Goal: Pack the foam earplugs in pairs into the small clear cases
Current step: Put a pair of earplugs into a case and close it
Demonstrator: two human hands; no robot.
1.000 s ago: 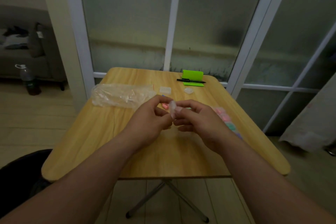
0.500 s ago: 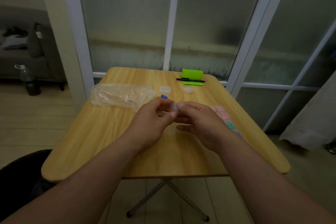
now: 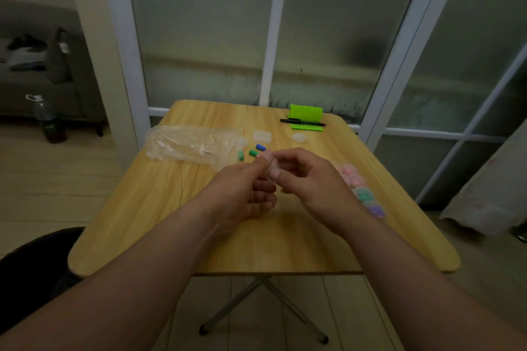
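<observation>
My left hand (image 3: 242, 194) and my right hand (image 3: 310, 179) meet above the middle of the wooden table (image 3: 142, 208). Together they pinch a small clear case (image 3: 270, 162) between thumbs and fingertips; a pink earplug shows at its top edge. Loose earplugs lie beyond the hands: a blue one (image 3: 260, 147) and two green ones (image 3: 252, 153) (image 3: 240, 155). Two empty clear cases (image 3: 262, 135) (image 3: 299, 137) sit farther back. A row of filled cases (image 3: 360, 188) with pink, green and purple plugs runs along the right side.
A crumpled clear plastic bag (image 3: 194, 145) lies at the back left of the table. A green stand (image 3: 305, 120) with a black pen (image 3: 302, 122) sits at the far edge. Glass doors stand behind; a bottle (image 3: 47, 120) is on the floor at left.
Both hands stayed together on the clear case and turned it slightly. The loose blue and green earplugs behind them have come into view.
</observation>
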